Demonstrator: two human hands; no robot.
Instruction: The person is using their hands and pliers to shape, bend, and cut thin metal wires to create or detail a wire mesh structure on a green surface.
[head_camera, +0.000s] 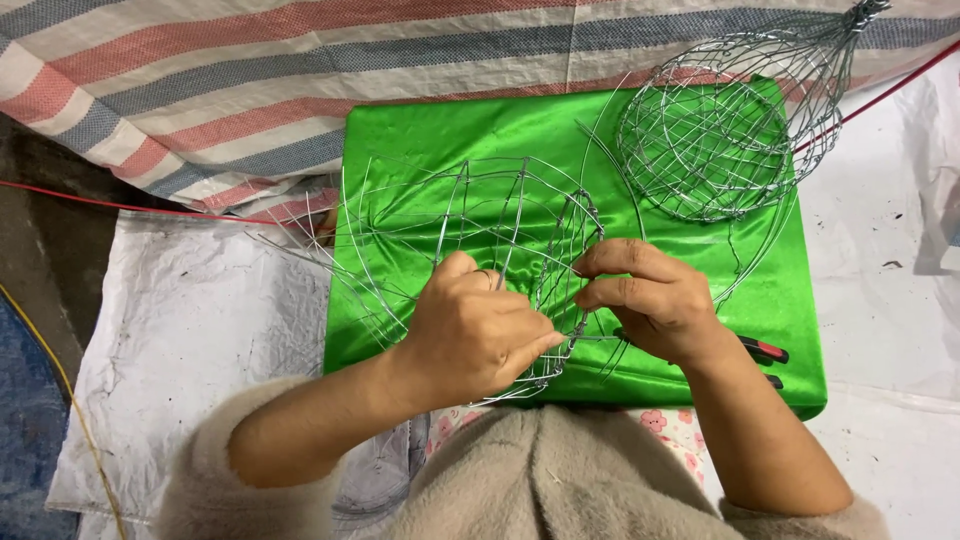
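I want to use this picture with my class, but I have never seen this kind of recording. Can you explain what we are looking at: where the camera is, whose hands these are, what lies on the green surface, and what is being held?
There is one picture, taken by a camera worn on a person's head and looking down, so both hands belong to that person. No machine is involved. The left hand and the right hand both grip a half-built wire frame, fingers pinching its thin wires where they meet. It rests on a shiny green cloth. Farther back on the cloth lies a finished wire basket, rounded and open-meshed. By the right wrist a tool with red and black handles pokes out; most of it is hidden. A striped tarp lies beyond.
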